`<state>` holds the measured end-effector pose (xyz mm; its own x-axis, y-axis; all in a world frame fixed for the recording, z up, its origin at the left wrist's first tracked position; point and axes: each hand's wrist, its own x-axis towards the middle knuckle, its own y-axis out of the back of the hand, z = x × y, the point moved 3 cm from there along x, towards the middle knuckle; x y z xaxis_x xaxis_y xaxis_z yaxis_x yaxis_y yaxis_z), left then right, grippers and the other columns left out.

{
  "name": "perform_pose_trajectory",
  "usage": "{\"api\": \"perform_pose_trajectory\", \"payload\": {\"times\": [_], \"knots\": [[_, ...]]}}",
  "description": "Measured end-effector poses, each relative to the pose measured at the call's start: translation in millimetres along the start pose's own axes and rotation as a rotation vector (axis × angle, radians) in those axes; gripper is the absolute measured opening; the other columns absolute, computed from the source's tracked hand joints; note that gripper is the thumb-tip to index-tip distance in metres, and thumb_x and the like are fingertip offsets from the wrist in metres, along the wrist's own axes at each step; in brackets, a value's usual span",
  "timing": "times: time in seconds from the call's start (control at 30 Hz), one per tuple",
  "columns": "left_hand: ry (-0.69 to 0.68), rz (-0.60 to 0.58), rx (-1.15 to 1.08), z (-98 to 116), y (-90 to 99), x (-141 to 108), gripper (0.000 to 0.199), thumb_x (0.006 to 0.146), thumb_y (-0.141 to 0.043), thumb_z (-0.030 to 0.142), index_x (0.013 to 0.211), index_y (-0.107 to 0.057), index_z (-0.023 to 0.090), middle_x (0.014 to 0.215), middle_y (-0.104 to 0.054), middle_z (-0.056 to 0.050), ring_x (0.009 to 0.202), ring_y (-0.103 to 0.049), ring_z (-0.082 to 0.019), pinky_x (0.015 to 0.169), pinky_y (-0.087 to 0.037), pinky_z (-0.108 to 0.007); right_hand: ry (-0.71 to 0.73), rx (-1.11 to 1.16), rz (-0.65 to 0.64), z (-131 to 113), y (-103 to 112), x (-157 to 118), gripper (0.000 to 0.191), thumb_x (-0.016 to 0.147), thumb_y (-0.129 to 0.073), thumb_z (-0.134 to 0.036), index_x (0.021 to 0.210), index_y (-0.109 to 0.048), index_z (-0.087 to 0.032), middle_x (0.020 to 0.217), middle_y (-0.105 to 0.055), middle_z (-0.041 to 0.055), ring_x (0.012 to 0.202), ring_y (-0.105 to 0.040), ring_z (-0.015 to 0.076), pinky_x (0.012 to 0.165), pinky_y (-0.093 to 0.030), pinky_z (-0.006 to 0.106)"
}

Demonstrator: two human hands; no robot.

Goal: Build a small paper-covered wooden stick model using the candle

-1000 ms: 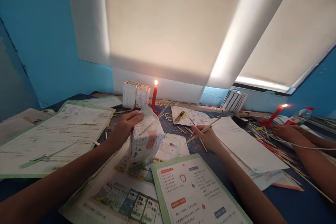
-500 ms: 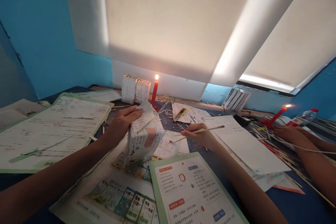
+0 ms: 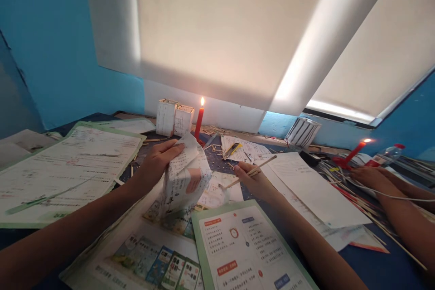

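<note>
My left hand grips the top of a folded, printed paper piece, which stands upright above a booklet page. Thin wooden sticks are pinched in my right hand, to the right of the paper; one points up to the right, another down to the left with a dark tip. Behind the folded paper a lit red candle stands upright. A green-edged printed sheet lies in front of my right hand.
Two white paper-covered boxes stand left of the candle. A yellow cutter lies on a sheet. At the right, a person's hands are beside another lit candle and a bottle. A striped box stands behind.
The sticks in my right hand have tilted more steeply, their upper end moving left and up. My left hand still holds the folded paper. The view has shifted slightly.
</note>
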<state>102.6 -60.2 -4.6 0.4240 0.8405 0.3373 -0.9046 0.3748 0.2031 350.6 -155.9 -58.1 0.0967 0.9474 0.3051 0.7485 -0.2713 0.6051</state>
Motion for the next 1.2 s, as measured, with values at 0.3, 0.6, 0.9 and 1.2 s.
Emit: {"api": "perform_pose_trajectory", "payload": {"times": [0.3,0.6,0.9,1.2], "knots": [[-0.012,-0.035,-0.025,-2,-1.2,6,0.026,0.074,-0.055,0.044,0.063,-0.055,0.02,0.064,-0.055,0.001,0.063,-0.049,-0.017,0.059,-0.038,-0.027,0.097,-0.14,0.143,-25,36,47,0.051,0.08,-0.044,-0.064,0.051,-0.038,-0.022,0.045,-0.031,-0.0059,0.044,-0.03,0.0088,0.043,-0.022,0.024],[-0.05,-0.089,-0.021,-12,0.2,8,0.027,0.079,-0.051,0.042,0.063,-0.052,0.019,0.062,-0.049,0.003,0.061,-0.044,-0.015,0.058,-0.034,-0.026,0.256,-0.148,0.599,-84,60,159,0.042,0.088,-0.037,-0.051,0.056,-0.036,-0.023,0.049,-0.038,-0.0038,0.051,-0.037,0.0118,0.051,-0.027,0.026],[-0.04,-0.114,-0.048,-11,2.9,3,0.027,0.079,-0.05,0.042,0.064,-0.05,0.02,0.061,-0.046,0.004,0.058,-0.042,-0.014,0.055,-0.033,-0.025,0.162,-0.134,0.247,-69,38,172,0.05,0.073,-0.054,-0.061,0.047,-0.051,-0.018,0.04,-0.038,-0.0047,0.043,-0.035,0.0085,0.046,-0.025,0.025],[0.062,0.012,-0.1,-5,11.8,10,0.025,0.07,-0.063,0.043,0.064,-0.059,0.019,0.063,-0.057,0.002,0.063,-0.052,-0.016,0.058,-0.039,-0.024,0.156,0.03,0.022,-24,15,83,0.05,0.074,-0.053,-0.064,0.053,-0.056,-0.018,0.045,-0.046,-0.0016,0.042,-0.038,0.0085,0.04,-0.027,0.023]]}}
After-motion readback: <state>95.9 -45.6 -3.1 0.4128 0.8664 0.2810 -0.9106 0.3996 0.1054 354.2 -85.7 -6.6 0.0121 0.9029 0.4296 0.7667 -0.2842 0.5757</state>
